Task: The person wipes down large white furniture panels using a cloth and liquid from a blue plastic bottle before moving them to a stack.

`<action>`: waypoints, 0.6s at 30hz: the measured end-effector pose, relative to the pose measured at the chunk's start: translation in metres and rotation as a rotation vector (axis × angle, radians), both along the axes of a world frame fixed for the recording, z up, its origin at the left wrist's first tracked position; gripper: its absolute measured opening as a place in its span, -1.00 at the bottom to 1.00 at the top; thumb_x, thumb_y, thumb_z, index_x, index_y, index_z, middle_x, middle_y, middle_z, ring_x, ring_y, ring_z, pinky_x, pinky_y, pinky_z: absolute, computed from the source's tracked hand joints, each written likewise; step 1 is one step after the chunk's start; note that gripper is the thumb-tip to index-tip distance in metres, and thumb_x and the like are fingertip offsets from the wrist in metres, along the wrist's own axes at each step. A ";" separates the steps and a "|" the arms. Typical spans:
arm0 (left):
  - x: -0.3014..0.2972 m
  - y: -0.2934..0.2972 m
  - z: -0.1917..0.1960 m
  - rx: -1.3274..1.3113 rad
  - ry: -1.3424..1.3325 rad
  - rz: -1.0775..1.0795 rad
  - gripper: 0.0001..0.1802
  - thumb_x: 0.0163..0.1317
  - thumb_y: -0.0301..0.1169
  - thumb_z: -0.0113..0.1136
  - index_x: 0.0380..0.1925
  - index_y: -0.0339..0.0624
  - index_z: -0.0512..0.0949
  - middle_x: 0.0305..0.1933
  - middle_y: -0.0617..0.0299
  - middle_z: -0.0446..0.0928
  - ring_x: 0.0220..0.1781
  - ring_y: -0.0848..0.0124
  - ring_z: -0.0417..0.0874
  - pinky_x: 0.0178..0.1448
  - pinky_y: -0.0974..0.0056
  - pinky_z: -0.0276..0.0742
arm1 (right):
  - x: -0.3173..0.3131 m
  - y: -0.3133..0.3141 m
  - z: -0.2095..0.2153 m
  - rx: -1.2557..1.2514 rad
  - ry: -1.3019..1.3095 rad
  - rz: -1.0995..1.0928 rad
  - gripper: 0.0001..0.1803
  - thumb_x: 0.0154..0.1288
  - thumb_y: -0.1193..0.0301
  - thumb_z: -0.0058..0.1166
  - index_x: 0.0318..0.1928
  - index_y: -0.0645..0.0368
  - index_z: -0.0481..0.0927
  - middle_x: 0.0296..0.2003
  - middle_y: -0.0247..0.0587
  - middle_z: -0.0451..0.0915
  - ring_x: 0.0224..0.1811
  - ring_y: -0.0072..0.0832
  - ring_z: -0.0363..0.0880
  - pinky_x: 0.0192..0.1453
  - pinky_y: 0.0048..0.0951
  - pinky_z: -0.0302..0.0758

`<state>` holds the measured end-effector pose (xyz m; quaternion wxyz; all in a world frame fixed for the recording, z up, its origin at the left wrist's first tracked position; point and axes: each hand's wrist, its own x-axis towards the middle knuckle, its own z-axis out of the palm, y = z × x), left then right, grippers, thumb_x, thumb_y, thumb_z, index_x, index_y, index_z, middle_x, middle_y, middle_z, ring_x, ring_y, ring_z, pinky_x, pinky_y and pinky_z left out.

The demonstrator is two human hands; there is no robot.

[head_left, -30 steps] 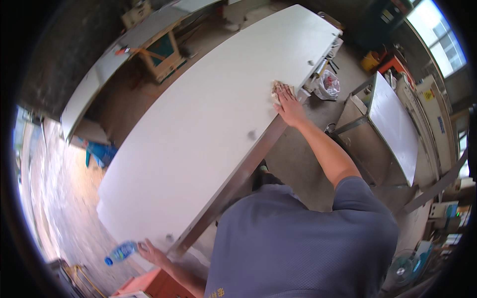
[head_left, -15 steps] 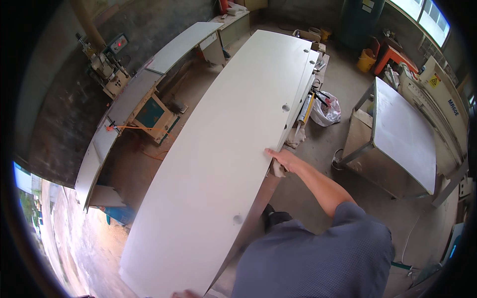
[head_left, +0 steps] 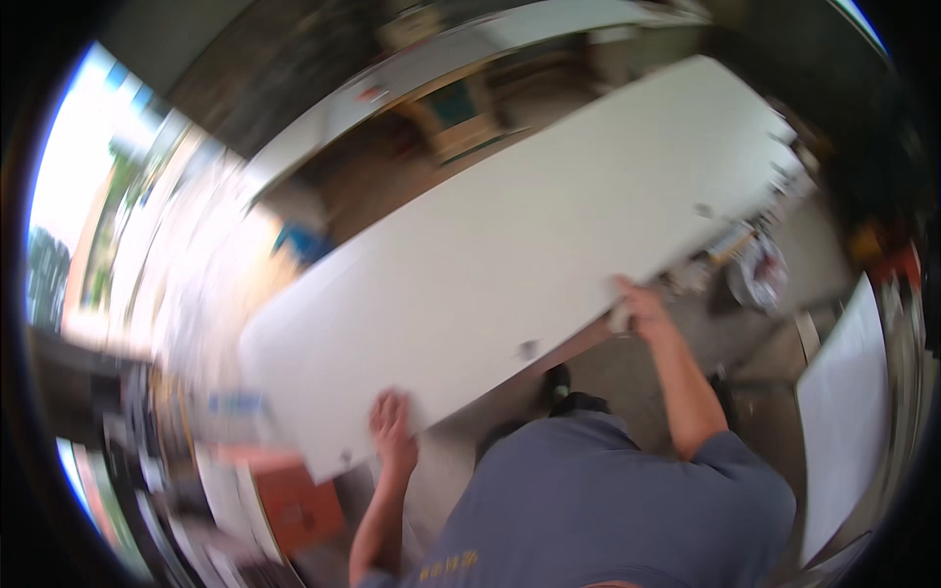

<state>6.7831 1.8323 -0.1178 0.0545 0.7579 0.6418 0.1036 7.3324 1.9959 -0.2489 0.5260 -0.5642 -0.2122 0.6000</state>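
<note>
A long white panel (head_left: 510, 245) lies flat and slants from lower left to upper right in the blurred head view. My left hand (head_left: 392, 429) rests with fingers spread on its near edge toward the lower-left end. My right hand (head_left: 639, 302) presses on the same near edge further right, with a small pale cloth or pad (head_left: 619, 316) under it. Two small dark marks (head_left: 529, 348) show along that edge.
A second white panel (head_left: 843, 412) stands at the right. A wooden workbench and a long counter (head_left: 441, 69) run behind the big panel. An orange box (head_left: 304, 505) sits at the lower left. Bright windows (head_left: 88, 196) fill the left side.
The view has swung sharply and is blurred. My left hand has come up onto the panel's near edge. My right hand stays on the edge, further along it.
</note>
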 end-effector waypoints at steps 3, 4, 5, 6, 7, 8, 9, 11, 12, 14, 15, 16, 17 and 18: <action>0.021 -0.046 -0.012 0.023 0.026 0.089 -0.16 0.05 -0.68 0.11 0.45 -0.03 0.48 0.60 0.09 0.36 0.68 0.02 0.24 0.69 -0.18 0.03 | 0.012 -0.010 0.019 -0.090 0.136 0.066 -0.39 0.51 0.00 0.24 0.26 0.27 0.59 0.03 -0.18 0.74 -0.01 -0.35 0.74 -0.01 -0.26 0.69; 0.028 -0.051 -0.008 0.008 0.027 0.088 -0.18 0.09 -0.65 0.10 0.46 0.00 0.46 0.61 0.13 0.35 0.68 0.06 0.24 0.69 -0.20 0.02 | 0.013 -0.012 0.012 -0.010 0.087 0.045 -0.37 0.51 -0.01 0.23 0.29 0.26 0.57 0.11 -0.19 0.70 0.08 -0.34 0.71 0.10 -0.25 0.66; 0.031 -0.054 -0.011 0.015 0.025 0.089 -0.17 0.10 -0.64 0.11 0.48 0.03 0.44 0.62 0.16 0.34 0.68 0.06 0.25 0.70 -0.21 0.02 | 0.019 -0.017 0.006 0.074 0.032 0.009 -0.34 0.51 -0.01 0.23 0.33 0.25 0.55 0.18 -0.20 0.67 0.17 -0.34 0.67 0.21 -0.25 0.62; 0.028 -0.062 -0.016 0.032 0.028 0.093 -0.14 0.09 -0.63 0.13 0.49 0.06 0.43 0.63 0.18 0.32 0.67 0.08 0.25 0.70 -0.21 0.03 | 0.015 -0.025 0.001 0.075 0.045 -0.005 -0.36 0.51 0.00 0.23 0.33 0.25 0.55 0.19 -0.21 0.66 0.19 -0.34 0.65 0.23 -0.25 0.60; 0.024 -0.072 -0.019 0.038 0.018 0.103 -0.14 0.08 -0.63 0.14 0.49 0.07 0.43 0.64 0.19 0.31 0.67 0.09 0.26 0.70 -0.21 0.04 | 0.012 -0.031 0.000 0.082 0.055 -0.031 -0.37 0.51 0.01 0.24 0.32 0.24 0.55 0.19 -0.22 0.65 0.20 -0.34 0.64 0.25 -0.25 0.58; 0.017 -0.080 -0.018 0.048 0.015 0.106 -0.13 0.07 -0.63 0.14 0.49 0.07 0.43 0.64 0.20 0.31 0.68 0.10 0.26 0.70 -0.20 0.05 | 0.006 -0.038 -0.002 0.093 0.071 -0.064 -0.38 0.51 0.02 0.25 0.31 0.23 0.56 0.20 -0.24 0.63 0.21 -0.34 0.62 0.27 -0.25 0.56; 0.009 -0.091 -0.018 0.059 0.014 0.106 -0.12 0.06 -0.63 0.15 0.49 0.08 0.43 0.64 0.21 0.31 0.68 0.11 0.26 0.70 -0.20 0.06 | 0.001 -0.052 -0.004 0.064 0.078 -0.065 -0.38 0.52 0.01 0.24 0.33 0.22 0.54 0.21 -0.24 0.62 0.23 -0.34 0.61 0.29 -0.24 0.55; -0.004 -0.117 -0.015 0.056 0.005 0.115 -0.11 0.00 -0.65 0.18 0.46 0.09 0.47 0.63 0.23 0.32 0.68 0.14 0.25 0.70 -0.15 0.09 | -0.006 -0.088 -0.003 -0.031 0.066 -0.078 -0.36 0.55 0.01 0.19 0.38 0.19 0.49 0.27 -0.26 0.58 0.27 -0.34 0.58 0.35 -0.24 0.52; -0.012 -0.114 -0.007 0.077 0.008 0.114 -0.11 -0.02 -0.65 0.19 0.44 0.08 0.49 0.63 0.22 0.33 0.69 0.14 0.24 0.71 -0.13 0.08 | -0.006 -0.089 0.002 -0.010 0.089 -0.059 -0.36 0.57 0.00 0.15 0.40 0.19 0.47 0.29 -0.29 0.57 0.30 -0.35 0.56 0.38 -0.25 0.50; -0.024 -0.128 -0.010 0.063 0.000 0.091 -0.12 -0.05 -0.65 0.21 0.41 0.09 0.53 0.61 0.24 0.37 0.70 0.15 0.23 0.72 -0.10 0.09 | -0.002 -0.130 -0.003 0.009 0.093 -0.038 -0.39 0.60 0.01 0.10 0.40 0.17 0.48 0.28 -0.31 0.57 0.31 -0.38 0.55 0.39 -0.27 0.49; -0.035 -0.137 -0.017 0.084 0.022 0.066 -0.12 -0.05 -0.67 0.22 0.40 0.12 0.54 0.60 0.26 0.38 0.70 0.16 0.24 0.72 -0.12 0.10 | -0.002 -0.154 -0.003 0.010 0.085 0.003 -0.38 0.59 0.00 0.10 0.39 0.19 0.48 0.25 -0.33 0.59 0.28 -0.39 0.58 0.36 -0.28 0.52; -0.040 -0.139 -0.012 0.060 0.030 0.037 -0.12 -0.02 -0.68 0.21 0.41 0.12 0.52 0.61 0.25 0.37 0.69 0.14 0.25 0.70 -0.14 0.14 | 0.006 -0.171 -0.005 -0.018 0.060 0.000 -0.39 0.58 0.02 0.11 0.37 0.21 0.49 0.23 -0.30 0.60 0.25 -0.38 0.59 0.34 -0.28 0.53; -0.042 -0.140 0.001 0.033 0.038 0.003 -0.13 0.01 -0.68 0.20 0.43 0.11 0.49 0.62 0.24 0.35 0.68 0.13 0.27 0.68 -0.16 0.18 | 0.013 -0.189 -0.006 -0.047 0.037 -0.003 -0.41 0.57 0.04 0.11 0.35 0.22 0.51 0.20 -0.28 0.61 0.23 -0.37 0.60 0.33 -0.28 0.54; -0.047 -0.145 0.019 -0.002 0.026 -0.011 -0.15 0.01 -0.68 0.20 0.41 0.09 0.51 0.60 0.22 0.38 0.66 0.12 0.30 0.67 -0.15 0.20 | -0.001 -0.211 0.019 0.003 0.044 -0.021 -0.42 0.56 0.05 0.11 0.34 0.23 0.52 0.20 -0.26 0.61 0.22 -0.36 0.61 0.32 -0.28 0.54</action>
